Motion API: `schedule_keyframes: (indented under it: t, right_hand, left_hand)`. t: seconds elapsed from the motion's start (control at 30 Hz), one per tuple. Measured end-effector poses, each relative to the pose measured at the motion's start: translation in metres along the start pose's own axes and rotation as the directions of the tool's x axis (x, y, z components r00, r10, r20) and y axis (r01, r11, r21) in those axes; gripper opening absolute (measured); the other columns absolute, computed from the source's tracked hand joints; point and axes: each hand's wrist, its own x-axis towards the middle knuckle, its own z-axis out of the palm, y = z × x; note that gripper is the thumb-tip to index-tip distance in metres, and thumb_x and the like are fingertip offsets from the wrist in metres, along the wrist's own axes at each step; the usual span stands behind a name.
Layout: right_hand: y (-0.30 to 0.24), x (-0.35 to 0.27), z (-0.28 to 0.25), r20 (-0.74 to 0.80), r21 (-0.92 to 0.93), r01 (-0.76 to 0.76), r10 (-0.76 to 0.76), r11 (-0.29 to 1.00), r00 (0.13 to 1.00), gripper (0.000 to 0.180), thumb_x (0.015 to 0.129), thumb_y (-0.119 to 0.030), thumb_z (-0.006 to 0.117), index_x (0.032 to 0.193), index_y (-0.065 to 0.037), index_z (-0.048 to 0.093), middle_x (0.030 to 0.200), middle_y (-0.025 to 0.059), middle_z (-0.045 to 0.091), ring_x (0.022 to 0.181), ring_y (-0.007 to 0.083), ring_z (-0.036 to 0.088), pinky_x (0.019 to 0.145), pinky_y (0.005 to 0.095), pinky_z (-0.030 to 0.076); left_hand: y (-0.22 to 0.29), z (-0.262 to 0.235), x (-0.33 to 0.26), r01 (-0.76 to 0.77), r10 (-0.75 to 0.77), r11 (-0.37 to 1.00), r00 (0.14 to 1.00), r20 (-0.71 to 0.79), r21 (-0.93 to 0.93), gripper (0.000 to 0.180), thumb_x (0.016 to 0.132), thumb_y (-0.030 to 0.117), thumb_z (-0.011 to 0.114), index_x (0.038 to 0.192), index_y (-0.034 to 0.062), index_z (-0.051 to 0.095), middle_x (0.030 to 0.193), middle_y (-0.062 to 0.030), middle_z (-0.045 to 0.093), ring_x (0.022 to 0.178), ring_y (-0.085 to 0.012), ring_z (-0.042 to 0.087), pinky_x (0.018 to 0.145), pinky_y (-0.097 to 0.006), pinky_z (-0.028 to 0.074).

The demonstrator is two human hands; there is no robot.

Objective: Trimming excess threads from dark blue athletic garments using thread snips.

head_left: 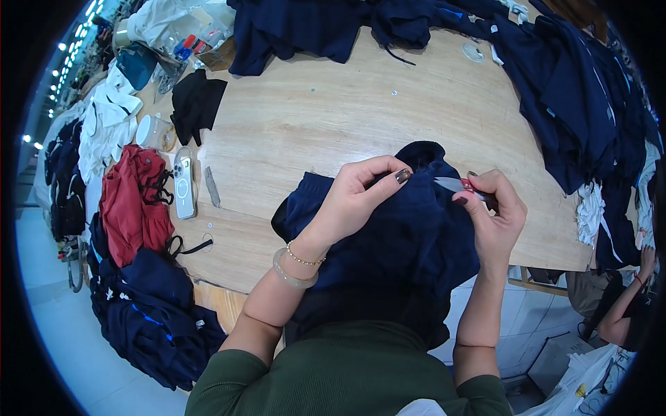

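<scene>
A dark navy garment (395, 239) lies bunched over the near edge of the table and against my body. With thumb and forefinger together, my left hand (350, 201) pinches the garment near its upper part. My right hand (501, 215) is closed around a pair of thread snips (449, 184) with a red grip. Their pale blades point left, close to the cloth and a short way from my left fingertips. Whether a thread lies between the blades is too small to tell.
A phone (184, 187), a grey strip (212, 187), a clear jar (154, 133) and red garment (135, 204) are at the left. Navy clothes (569, 97) are piled right and along the back. Another person's arm (628, 298) shows at the far right.
</scene>
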Motion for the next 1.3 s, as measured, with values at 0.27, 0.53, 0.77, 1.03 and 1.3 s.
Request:
schedule_keyframes:
  t: [0.27,0.53,0.77,1.03,1.3]
  right_hand:
    - [-0.005,0.007,0.005,0.084,-0.134,0.224,-0.214,0.965,0.973,0.028,0.064,-0.014,0.082,0.074,0.002,0.061,0.067,0.0086,0.059,0.063,0.0204,0.054,0.058,0.0287,0.043]
    - [-0.008,0.011,0.009,0.100,-0.200,0.363,-0.349,0.910,0.932,0.028,0.062,-0.015,0.082,0.073,0.000,0.061,0.067,0.0081,0.059,0.062,0.0211,0.054,0.056,0.0299,0.043]
    - [0.004,0.007,0.012,0.017,0.022,0.099,-0.100,0.995,0.995,0.025,0.070,-0.010,0.078,0.084,0.000,0.060,0.075,0.0053,0.060,0.067,0.0138,0.054,0.061,0.0245,0.044]
    - [-0.010,0.004,0.031,0.287,0.057,-0.039,0.021,0.998,0.958,0.026,0.070,0.005,0.072,0.093,-0.001,0.062,0.083,0.0007,0.061,0.079,0.0077,0.056,0.069,0.0221,0.046]
    - [0.013,0.020,0.017,-0.232,0.250,-0.274,0.332,0.929,0.914,0.009,0.081,0.007,0.060,0.089,0.003,0.064,0.075,0.0036,0.061,0.071,0.0078,0.054,0.067,0.0204,0.042]
  left_hand:
    - [0.004,0.001,-0.002,-0.004,0.004,0.998,1.000,0.012,0.055,0.018,0.092,0.011,0.056,0.097,-0.0050,0.063,0.090,-0.0005,0.061,0.083,-0.0051,0.050,0.075,-0.018,0.040]
    - [0.000,-0.001,-0.002,-0.010,0.009,0.999,1.000,0.022,0.046,0.020,0.094,0.013,0.056,0.099,-0.0048,0.063,0.087,0.0008,0.060,0.082,-0.0042,0.049,0.074,-0.017,0.040]
    - [-0.002,-0.003,-0.002,0.000,-0.001,0.999,0.999,0.034,0.036,0.022,0.096,0.014,0.052,0.100,-0.0051,0.063,0.089,0.0006,0.060,0.083,-0.0048,0.051,0.075,-0.018,0.040]
    - [-0.010,-0.006,-0.001,0.023,-0.018,0.996,0.998,0.058,-0.090,0.023,0.097,0.015,0.049,0.098,-0.0042,0.063,0.091,0.0000,0.061,0.087,-0.0050,0.053,0.080,-0.019,0.042]
    - [-0.004,-0.004,0.000,0.034,-0.033,0.999,0.999,0.025,-0.035,0.014,0.093,0.011,0.056,0.094,-0.0018,0.062,0.087,0.0035,0.058,0.081,-0.0021,0.048,0.074,-0.016,0.039]
